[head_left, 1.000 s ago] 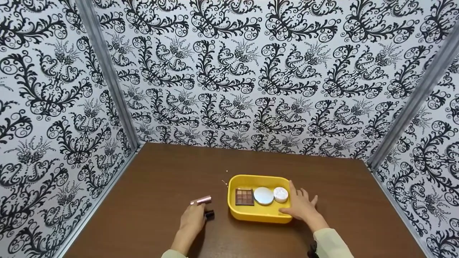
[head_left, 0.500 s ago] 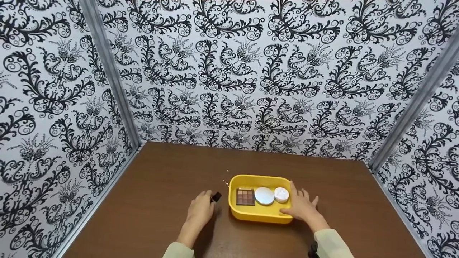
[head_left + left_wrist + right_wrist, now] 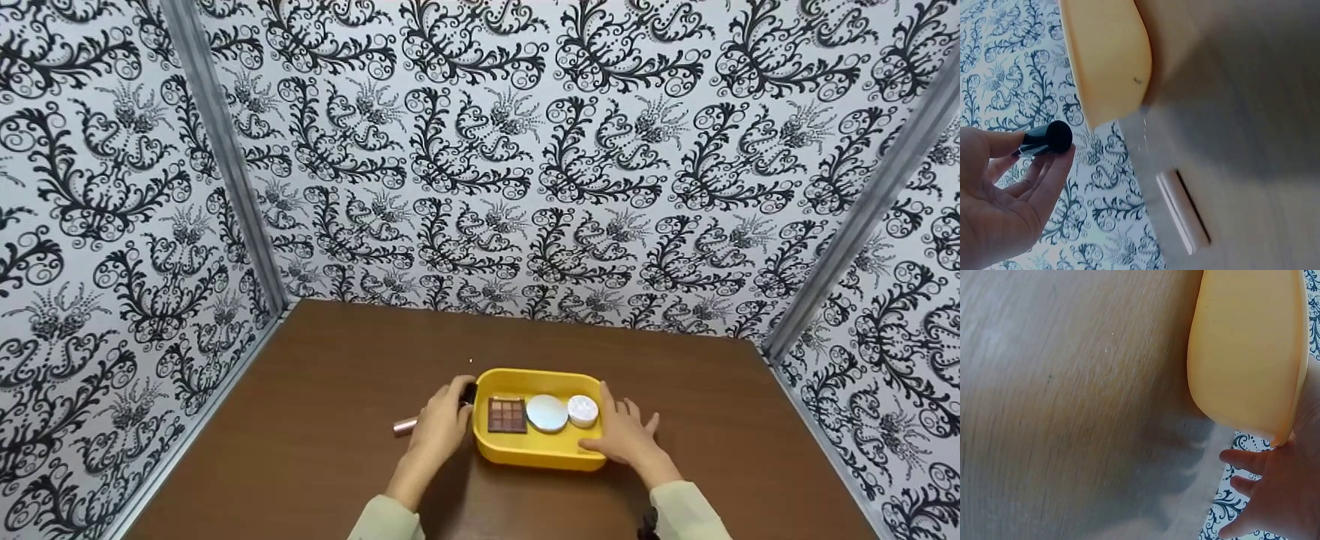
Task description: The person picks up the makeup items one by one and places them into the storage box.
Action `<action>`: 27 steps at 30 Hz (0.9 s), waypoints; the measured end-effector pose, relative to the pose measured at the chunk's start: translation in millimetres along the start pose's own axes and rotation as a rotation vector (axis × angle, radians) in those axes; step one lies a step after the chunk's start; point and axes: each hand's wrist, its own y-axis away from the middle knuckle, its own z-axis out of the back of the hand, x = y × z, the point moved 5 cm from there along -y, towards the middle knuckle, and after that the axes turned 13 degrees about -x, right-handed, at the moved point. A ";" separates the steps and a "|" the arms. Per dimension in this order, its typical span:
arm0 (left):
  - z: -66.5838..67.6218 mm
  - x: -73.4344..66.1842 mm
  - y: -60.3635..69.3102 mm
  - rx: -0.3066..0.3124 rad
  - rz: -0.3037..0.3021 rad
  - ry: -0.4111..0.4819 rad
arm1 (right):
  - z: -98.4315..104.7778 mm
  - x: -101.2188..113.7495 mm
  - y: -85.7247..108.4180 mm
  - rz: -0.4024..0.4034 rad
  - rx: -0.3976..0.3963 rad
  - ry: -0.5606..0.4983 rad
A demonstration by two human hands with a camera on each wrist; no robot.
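Observation:
My left hand (image 3: pixel 437 426) pinches a short, glossy black cosmetic tube (image 3: pixel 1044 140) between thumb and fingers, beside the left rim of a yellow basket (image 3: pixel 540 459). In the left wrist view the tube's round end shows. A shiny pink tube (image 3: pixel 405 426) lies on the table, partly covered by that hand in the head view. My right hand (image 3: pixel 628 435) rests on the basket's right rim, thumb over the inside and the other fingers spread outside. Inside the basket sit a brown-framed eyeshadow palette (image 3: pixel 507 415), a round silvery compact (image 3: pixel 547 413) and a small round white container (image 3: pixel 583 410).
The brown wooden table (image 3: pixel 352 352) meets a white wall (image 3: pixel 480 187) with black scroll patterns at the back. Grey metal posts (image 3: pixel 225 150) mark the corners. A tiny bright speck (image 3: pixel 471 361) lies behind the basket.
The left hand has picked up the black tube from the table and carried it right and away from me, to the basket's left rim. The right hand keeps its place.

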 end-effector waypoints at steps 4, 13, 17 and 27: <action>-12.5 -10.0 -3.7 -0.025 -0.011 0.058 | -0.9 -0.4 -1.8 0.005 -0.012 0.007; -51.1 -30.6 -6.9 -0.020 0.028 0.161 | -2.2 1.1 -0.9 0.000 -0.016 0.007; -65.3 -37.0 -2.8 0.024 -0.017 0.124 | -1.7 2.2 -0.6 -0.002 -0.005 0.010; -87.6 -42.9 3.6 0.226 -0.026 -0.001 | -0.1 2.5 -2.2 -0.012 0.001 0.014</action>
